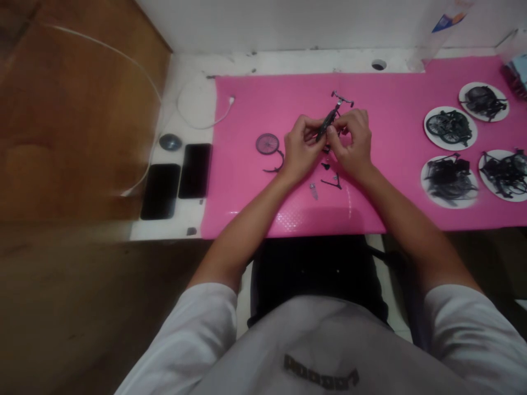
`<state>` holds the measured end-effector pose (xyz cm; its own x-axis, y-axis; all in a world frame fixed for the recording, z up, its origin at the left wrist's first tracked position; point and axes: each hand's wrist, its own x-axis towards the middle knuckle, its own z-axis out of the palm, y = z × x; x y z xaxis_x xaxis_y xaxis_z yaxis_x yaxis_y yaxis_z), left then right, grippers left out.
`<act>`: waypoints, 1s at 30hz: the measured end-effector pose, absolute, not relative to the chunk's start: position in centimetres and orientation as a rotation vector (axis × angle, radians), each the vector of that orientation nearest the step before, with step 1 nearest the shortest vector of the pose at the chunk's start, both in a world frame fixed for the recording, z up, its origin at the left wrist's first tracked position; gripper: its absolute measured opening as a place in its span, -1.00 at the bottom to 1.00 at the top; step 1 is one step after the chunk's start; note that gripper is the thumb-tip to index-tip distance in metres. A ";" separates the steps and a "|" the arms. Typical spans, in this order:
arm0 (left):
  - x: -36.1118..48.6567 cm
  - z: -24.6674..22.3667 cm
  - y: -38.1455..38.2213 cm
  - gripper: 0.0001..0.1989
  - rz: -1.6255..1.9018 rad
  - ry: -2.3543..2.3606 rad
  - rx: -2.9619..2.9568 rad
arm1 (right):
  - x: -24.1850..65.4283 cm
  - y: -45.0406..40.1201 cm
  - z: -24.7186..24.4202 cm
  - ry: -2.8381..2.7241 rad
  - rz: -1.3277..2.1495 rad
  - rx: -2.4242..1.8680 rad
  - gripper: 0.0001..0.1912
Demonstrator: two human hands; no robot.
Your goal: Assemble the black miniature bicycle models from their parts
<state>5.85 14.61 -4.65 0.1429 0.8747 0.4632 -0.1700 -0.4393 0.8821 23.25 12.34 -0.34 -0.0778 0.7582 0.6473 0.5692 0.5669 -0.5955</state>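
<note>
Both hands meet over the pink mat (242,197), around a small dark model bicycle frame (328,122) with handlebars pointing away from me. My left hand (300,147) pinches its left side, and my right hand (354,141) grips it from the right, fingers closed. Left of my left hand lies a spoked wheel (267,144), with a thin curved black part (280,163) just below it. Below the hands are a small black piece (325,166), a forked black part (332,181) and a small grey piece (313,191).
Several white plates (428,191) with dark bicycle parts stand at the right. Two black phones (160,192) (195,171), a round dark object (170,142) and a white cable (225,114) lie at the left. A clear bag (436,41) is at the back right.
</note>
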 end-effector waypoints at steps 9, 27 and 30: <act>5.8 -4.1 14.3 -0.42 1.415 0.726 1.527 | 23.1 12.4 -0.5 -1.724 0.245 -1.120 -0.45; 5.6 -6.5 15.8 -0.47 1.461 0.643 1.632 | 23.4 12.6 -0.7 -1.736 0.304 -1.075 -0.44; 5.6 -6.5 15.7 -0.47 1.466 0.655 1.638 | 23.3 12.5 -0.6 -1.721 0.291 -1.073 -0.44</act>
<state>5.63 15.73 -6.50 0.1860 0.8180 0.5444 -0.1402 -0.5263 0.8387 23.28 12.51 -0.62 -0.0596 0.7684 0.6372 0.5164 0.5700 -0.6391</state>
